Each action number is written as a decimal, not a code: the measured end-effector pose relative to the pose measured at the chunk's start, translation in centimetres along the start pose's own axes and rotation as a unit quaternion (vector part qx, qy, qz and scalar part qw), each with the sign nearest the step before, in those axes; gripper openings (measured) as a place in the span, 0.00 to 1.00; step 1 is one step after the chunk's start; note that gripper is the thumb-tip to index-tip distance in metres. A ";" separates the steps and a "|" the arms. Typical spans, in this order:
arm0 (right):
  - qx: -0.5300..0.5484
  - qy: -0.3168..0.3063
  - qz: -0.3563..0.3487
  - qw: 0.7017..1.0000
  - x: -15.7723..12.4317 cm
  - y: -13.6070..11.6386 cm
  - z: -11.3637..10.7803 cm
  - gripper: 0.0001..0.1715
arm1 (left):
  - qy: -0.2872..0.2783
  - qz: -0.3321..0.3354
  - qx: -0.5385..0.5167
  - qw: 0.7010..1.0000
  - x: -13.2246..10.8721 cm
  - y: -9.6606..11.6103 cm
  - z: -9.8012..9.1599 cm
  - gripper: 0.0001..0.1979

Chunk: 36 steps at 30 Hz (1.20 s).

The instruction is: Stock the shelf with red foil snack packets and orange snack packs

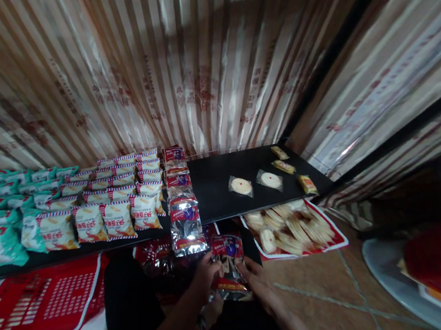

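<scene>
Both hands hold one red and silver snack packet [226,249] above my lap, with its printed face turned up. My left hand [208,275] grips its left edge, fingers curled. On its right edge, my right hand [255,277] is closed with the thumb on the front. Just beyond my left hand, a row of similar red and silver packets [184,215] runs back along the black shelf [211,188], the nearest one overhanging the front edge. More dark red shiny packets [155,259] lie in a basket below the shelf, partly hidden by my left arm.
White striped snack bags [118,219] and teal bags [2,244] fill the shelf's left side. Two round wrapped crackers [240,186] and small yellow packets [307,184] lie at right. Below stand a red basket [57,297] and a tray of pale crackers [293,226]. Striped sheeting hangs behind.
</scene>
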State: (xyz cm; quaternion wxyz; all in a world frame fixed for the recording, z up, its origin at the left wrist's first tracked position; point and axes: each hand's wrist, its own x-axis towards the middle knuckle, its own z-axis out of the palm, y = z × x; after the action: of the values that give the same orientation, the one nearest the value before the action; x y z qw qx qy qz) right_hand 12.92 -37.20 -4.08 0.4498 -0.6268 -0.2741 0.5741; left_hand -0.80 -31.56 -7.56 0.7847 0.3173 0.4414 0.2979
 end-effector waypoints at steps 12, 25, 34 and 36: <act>0.098 0.121 -0.124 0.980 0.8 -4.3 -0.3 0.32 | -0.065 0.101 -0.054 0.991 -2.3 5.2 4.2 0.34; 0.093 0.049 -0.158 0.982 3.6 -11.1 3.5 0.29 | -0.011 0.181 0.008 0.983 -2.4 11.3 2.7 0.30; 0.056 -0.005 -0.158 0.986 8.2 -13.3 7.1 0.28 | 0.116 0.182 0.013 0.976 1.1 13.4 -0.3 0.35; 0.043 -0.006 -0.172 0.984 9.4 -13.7 7.6 0.29 | 0.142 0.188 0.025 0.972 1.7 14.3 -0.5 0.35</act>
State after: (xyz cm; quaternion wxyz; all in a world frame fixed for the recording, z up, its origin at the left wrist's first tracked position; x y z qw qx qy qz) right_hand 9.68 -21.13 3.98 0.5663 -0.5471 -0.3558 0.5035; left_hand -3.24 -21.31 2.28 0.6359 0.3688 0.4880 0.4706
